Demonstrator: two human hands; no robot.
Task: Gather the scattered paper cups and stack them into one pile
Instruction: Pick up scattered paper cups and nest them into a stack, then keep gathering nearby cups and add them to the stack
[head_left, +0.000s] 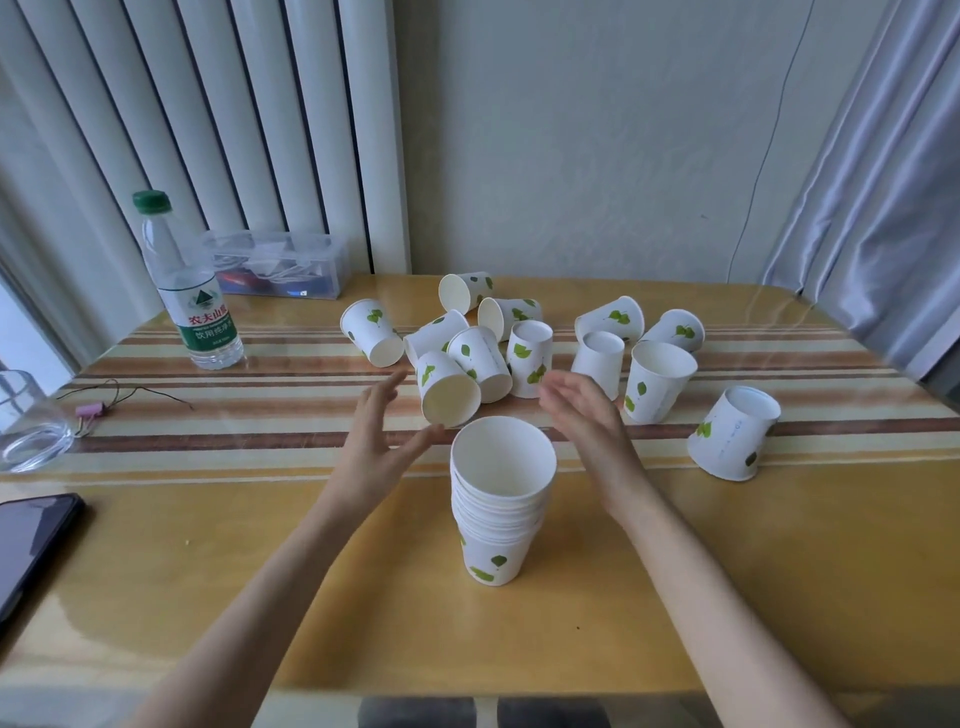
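Note:
A pile of several nested white paper cups with green leaf prints (500, 499) stands upright in the middle of the table. Behind it, several loose cups of the same kind are scattered; some lie on their sides, like the nearest one (448, 395), and some stand upside down, like one at the right (733, 434). One cup stands upright (657, 382). My left hand (382, 431) hovers open just left of the pile's rim, fingers spread. Just right of the rim, my right hand (584, 415) is open too, and empty.
A water bottle with a green cap (189, 291) stands at the back left, a clear plastic box (280, 265) behind it. A glass (26, 421) and a dark phone (31, 545) sit at the left edge. The wooden table (727, 571) has a striped runner.

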